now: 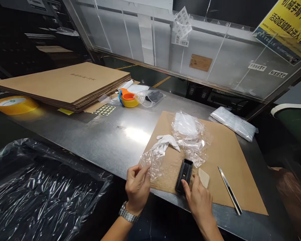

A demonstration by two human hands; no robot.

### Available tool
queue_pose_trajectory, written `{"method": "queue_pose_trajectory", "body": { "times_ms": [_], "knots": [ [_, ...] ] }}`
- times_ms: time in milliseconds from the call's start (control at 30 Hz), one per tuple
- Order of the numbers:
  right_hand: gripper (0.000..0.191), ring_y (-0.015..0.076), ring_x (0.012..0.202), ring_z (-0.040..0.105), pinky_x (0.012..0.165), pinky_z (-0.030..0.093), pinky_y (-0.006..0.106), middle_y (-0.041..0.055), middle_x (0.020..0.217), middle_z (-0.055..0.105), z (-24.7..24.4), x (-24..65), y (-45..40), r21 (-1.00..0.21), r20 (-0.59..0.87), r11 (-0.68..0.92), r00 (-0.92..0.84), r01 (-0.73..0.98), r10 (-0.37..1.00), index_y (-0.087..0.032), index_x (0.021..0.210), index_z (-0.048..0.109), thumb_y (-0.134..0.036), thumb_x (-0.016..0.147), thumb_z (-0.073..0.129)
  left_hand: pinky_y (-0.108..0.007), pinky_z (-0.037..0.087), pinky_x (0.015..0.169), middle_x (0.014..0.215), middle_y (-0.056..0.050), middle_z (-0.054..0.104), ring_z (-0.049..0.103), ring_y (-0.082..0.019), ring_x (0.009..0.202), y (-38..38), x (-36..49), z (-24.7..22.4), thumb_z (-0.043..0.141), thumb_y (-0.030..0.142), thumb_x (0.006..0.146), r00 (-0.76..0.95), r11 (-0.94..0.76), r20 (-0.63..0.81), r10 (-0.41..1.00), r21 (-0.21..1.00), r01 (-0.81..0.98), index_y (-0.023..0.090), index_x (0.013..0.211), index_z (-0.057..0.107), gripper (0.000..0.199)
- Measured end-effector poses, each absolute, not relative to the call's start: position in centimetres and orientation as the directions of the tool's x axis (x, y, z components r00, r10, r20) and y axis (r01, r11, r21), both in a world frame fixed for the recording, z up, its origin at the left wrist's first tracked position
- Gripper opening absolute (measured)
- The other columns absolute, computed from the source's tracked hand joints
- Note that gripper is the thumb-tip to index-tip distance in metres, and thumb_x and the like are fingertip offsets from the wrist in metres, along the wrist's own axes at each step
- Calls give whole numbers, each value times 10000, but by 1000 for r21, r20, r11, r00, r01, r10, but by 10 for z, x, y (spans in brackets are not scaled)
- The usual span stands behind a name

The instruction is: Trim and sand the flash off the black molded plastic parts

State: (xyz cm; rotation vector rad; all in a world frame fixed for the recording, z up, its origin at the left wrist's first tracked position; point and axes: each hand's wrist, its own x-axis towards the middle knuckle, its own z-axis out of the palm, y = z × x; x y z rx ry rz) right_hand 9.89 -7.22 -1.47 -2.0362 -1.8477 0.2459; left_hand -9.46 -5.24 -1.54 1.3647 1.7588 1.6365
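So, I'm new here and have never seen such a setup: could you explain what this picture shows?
There is no robot here: these are a person's own bare hands, seen from a camera worn on the head, looking forward and down. The left hand pinches a piece of clear plastic. The right hand has its thumb on a black tray-shaped part; how firmly it grips is hard to tell. A cardboard sheet lies on the metal table, with a white glove, crumpled clear wrapping, a beige block and a slim knife on it. Farther left is a stack of flat cardboard.
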Motion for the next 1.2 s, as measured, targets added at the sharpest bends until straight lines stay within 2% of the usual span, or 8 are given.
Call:
{"method": "queue_pose_trajectory", "body": {
  "times_ms": [167,333,400,567,833,1033,1133,1200],
  "knots": [
    [299,203,431,539,422,312,278,38,515,546,-16,113,-78,-396,56,-37,64,917,996,-227,748,506,-326,916,279,-290,414,677,622,-12,533,503,-181,628,-50,-90,-27,613,217,714,-300,-68,185,936,929,363,260,859,740,198],
    [295,138,575,568,527,394,217,-6,636,597,0,109,-94,-772,-70,134,-292,621,954,-219,767,534,-370,930,340,-276,414,629,653,-27,601,533,-190,620,-51,-88,-26,605,272,744,-222,22,47,974,954,298,243,862,735,179],
    [323,119,560,550,516,377,199,-28,601,577,-3,104,-94,-801,-115,128,-359,585,926,-206,700,539,-377,921,376,-275,429,638,700,-33,646,566,-194,645,-51,-91,-23,616,292,746,-157,43,-2,988,963,264,234,863,736,177],
    [383,131,526,545,489,347,214,-15,563,575,-20,99,-89,-722,-117,105,-270,684,956,-197,628,521,-364,927,349,-296,463,767,887,-51,719,636,-231,836,-53,-98,-20,589,302,781,-28,57,-52,998,971,232,224,882,732,192],
    [270,220,596,646,515,372,254,47,629,666,-23,97,-84,-579,-59,143,-217,803,974,-243,836,629,-317,909,379,-301,449,786,917,-69,712,631,-251,865,-74,-82,-21,574,295,804,-90,-3,40,995,925,380,261,965,708,212],
    [370,247,703,684,583,462,280,102,797,715,-16,93,-68,-523,-65,188,-259,832,964,-114,1232,490,-228,902,369,-301,494,635,785,-87,677,630,-214,702,-82,-64,-19,399,169,878,191,-328,301,934,511,795,161,1120,601,315],
    [477,269,666,685,569,472,306,101,719,709,0,88,-64,-381,-150,261,-338,887,929,-51,1351,354,-199,898,369,-292,494,595,722,-57,657,617,-201,656,-83,-58,-1,389,147,871,307,-386,251,918,392,835,160,987,621,260],
    [404,258,688,691,570,476,296,88,736,713,17,85,-59,-302,-160,318,-377,898,912,-119,1298,442,-215,918,344,-279,487,591,721,-42,656,616,-191,656,-82,-58,17,372,140,874,308,-358,187,933,384,851,181,948,615,257]
  ]
}}
